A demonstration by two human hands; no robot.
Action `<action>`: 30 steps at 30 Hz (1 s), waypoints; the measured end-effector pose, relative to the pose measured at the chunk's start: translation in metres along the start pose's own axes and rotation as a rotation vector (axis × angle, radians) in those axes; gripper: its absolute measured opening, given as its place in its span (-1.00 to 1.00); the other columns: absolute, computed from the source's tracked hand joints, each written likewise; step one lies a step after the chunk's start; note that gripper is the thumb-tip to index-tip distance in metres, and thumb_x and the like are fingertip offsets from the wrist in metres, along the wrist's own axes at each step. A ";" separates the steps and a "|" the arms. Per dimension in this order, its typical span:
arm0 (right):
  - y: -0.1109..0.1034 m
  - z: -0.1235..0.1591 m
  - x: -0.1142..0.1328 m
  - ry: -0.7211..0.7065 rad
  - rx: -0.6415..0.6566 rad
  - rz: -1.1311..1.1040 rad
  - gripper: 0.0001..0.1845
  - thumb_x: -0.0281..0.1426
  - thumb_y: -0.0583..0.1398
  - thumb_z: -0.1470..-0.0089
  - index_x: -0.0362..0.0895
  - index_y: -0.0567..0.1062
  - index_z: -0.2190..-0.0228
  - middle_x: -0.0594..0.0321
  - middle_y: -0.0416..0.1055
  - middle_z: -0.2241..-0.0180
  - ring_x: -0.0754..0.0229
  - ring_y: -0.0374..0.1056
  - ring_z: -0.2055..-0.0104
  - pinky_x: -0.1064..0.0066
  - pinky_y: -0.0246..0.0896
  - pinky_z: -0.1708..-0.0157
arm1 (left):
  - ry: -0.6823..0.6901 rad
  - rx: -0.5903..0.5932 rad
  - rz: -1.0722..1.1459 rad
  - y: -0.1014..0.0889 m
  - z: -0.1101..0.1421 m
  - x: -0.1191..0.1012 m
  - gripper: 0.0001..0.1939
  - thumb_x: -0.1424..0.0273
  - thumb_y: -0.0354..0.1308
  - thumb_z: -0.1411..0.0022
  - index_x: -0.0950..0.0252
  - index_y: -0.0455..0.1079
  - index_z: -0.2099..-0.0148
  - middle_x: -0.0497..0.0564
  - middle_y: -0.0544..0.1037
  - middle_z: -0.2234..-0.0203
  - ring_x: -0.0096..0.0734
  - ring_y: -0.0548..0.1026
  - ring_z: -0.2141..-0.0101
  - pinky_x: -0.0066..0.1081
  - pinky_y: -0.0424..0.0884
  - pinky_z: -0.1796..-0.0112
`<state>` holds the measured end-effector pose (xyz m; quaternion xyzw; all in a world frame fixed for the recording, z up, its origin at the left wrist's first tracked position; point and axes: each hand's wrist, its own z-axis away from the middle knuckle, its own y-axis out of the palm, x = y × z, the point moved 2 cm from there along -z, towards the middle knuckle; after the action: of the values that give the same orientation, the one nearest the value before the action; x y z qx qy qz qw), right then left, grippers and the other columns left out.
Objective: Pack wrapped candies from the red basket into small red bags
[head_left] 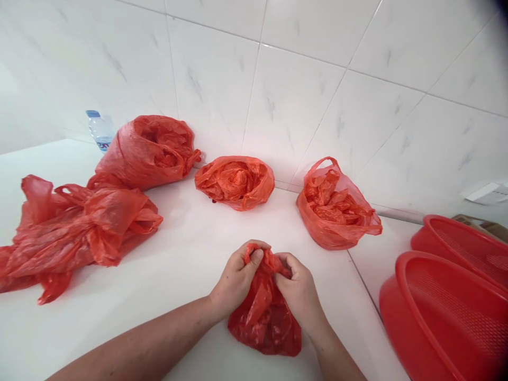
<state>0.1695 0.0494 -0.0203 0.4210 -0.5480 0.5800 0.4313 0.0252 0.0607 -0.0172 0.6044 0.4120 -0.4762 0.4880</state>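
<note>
A small red plastic bag (268, 323) lies on the white table at the front middle, its lower part filled out by dark contents that I cannot make out. My left hand (240, 275) is closed on the left side of the bag's gathered top, thumb pressed over the plastic. On the other side of the same top, my right hand (297, 283) pinches the crumpled plastic, its fingertips partly hidden by folds. Beyond my hands stand two open red bags stuffed with crumpled plastic, one bag (234, 182) straight ahead and another bag (337, 209) to the right.
At the left lie a heap of red bags (75, 227) and a big stuffed red bag (146, 153), with a water bottle (99, 129) behind. Red perforated baskets (448, 312) stand at the right. A white tiled wall (293, 100) closes off the table's (178, 286) back.
</note>
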 end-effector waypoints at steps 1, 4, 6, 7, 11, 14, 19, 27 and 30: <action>-0.001 -0.001 -0.001 -0.006 -0.024 0.029 -0.88 -0.41 0.13 -0.01 -0.06 0.46 0.35 0.30 0.44 0.42 0.20 0.34 0.38 0.43 0.22 0.44 | 0.039 0.049 -0.048 0.003 0.003 -0.001 -0.77 0.26 -0.02 -0.31 0.21 0.42 0.15 -0.02 0.46 0.31 -0.37 0.42 0.28 -0.43 0.32 0.20; -0.005 -0.002 -0.006 -0.020 -0.102 0.101 -0.91 -0.41 0.14 0.01 -0.06 0.45 0.39 0.36 0.40 0.55 0.24 0.27 0.51 0.45 0.13 0.54 | 0.162 0.176 -0.176 0.009 0.008 -0.003 -0.76 0.34 -0.03 -0.31 0.20 0.47 0.17 0.02 0.45 0.30 -0.34 0.42 0.26 -0.40 0.30 0.17; -0.007 -0.002 -0.007 -0.032 -0.115 0.073 -0.79 -0.44 0.14 0.04 -0.05 0.48 0.29 0.34 0.45 0.49 0.23 0.31 0.48 0.43 0.19 0.48 | 0.231 0.206 -0.245 0.010 0.010 -0.002 -0.76 0.39 -0.02 -0.30 0.19 0.49 0.16 0.02 0.45 0.33 -0.35 0.42 0.29 -0.40 0.31 0.20; -0.009 -0.002 -0.006 -0.042 -0.099 0.028 -0.74 -0.44 0.15 0.04 -0.04 0.49 0.25 0.31 0.48 0.43 0.20 0.35 0.42 0.41 0.23 0.41 | 0.256 0.207 -0.274 0.009 0.010 -0.001 -0.76 0.41 -0.02 -0.30 0.18 0.49 0.14 0.02 0.45 0.33 -0.35 0.43 0.29 -0.40 0.31 0.20; -0.017 -0.002 -0.003 -0.051 0.094 -0.287 -0.70 -0.44 0.17 0.06 -0.05 0.54 0.22 0.24 0.49 0.20 0.13 0.38 0.18 0.34 0.26 0.18 | 0.306 0.171 -0.325 0.004 0.007 0.004 -0.67 0.47 -0.08 -0.32 0.10 0.44 0.01 0.02 0.45 0.28 -0.36 0.44 0.26 -0.39 0.33 0.19; -0.027 -0.005 -0.003 0.007 0.106 -0.549 -0.70 -0.36 0.24 0.08 -0.09 0.56 0.23 0.19 0.49 0.22 0.15 0.38 0.20 0.34 0.27 0.18 | 0.351 0.158 -0.324 0.000 0.004 0.007 -0.61 0.48 -0.06 -0.31 0.04 0.36 -0.10 0.04 0.44 0.19 -0.33 0.44 0.19 -0.34 0.34 0.13; -0.041 -0.014 -0.014 0.063 -0.111 -0.636 -0.75 -0.33 0.35 0.18 -0.13 0.58 0.36 0.26 0.47 0.44 0.28 0.34 0.41 0.44 0.24 0.35 | 0.508 0.131 -0.451 -0.005 0.005 0.009 -0.47 0.57 -0.05 -0.25 -0.03 0.27 -0.18 0.07 0.33 -0.09 -0.18 0.29 -0.06 -0.21 0.28 0.01; -0.073 -0.035 -0.044 -0.039 -0.409 -0.007 -0.71 -0.32 0.16 0.03 -0.15 0.55 0.25 0.19 0.49 0.34 0.15 0.35 0.27 0.26 0.21 0.16 | 0.782 0.416 -0.708 0.003 0.029 -0.013 -0.71 0.58 -0.01 -0.21 0.16 0.49 0.24 0.07 0.56 0.38 -0.21 0.48 0.24 -0.12 0.19 -0.03; -0.078 -0.044 -0.051 -0.095 -0.468 0.113 -0.74 -0.37 0.12 0.05 -0.14 0.55 0.32 0.15 0.48 0.20 0.10 0.32 0.10 0.23 0.12 0.00 | 0.904 0.550 -0.669 0.015 0.042 -0.019 -0.72 0.58 -0.10 -0.24 0.22 0.40 0.35 0.02 0.45 0.57 -0.35 0.36 0.52 -0.31 0.34 0.35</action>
<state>0.2581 0.0936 -0.0495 0.3051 -0.7099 0.4397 0.4579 0.0288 0.0159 0.0019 0.6880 0.6070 -0.3889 -0.0836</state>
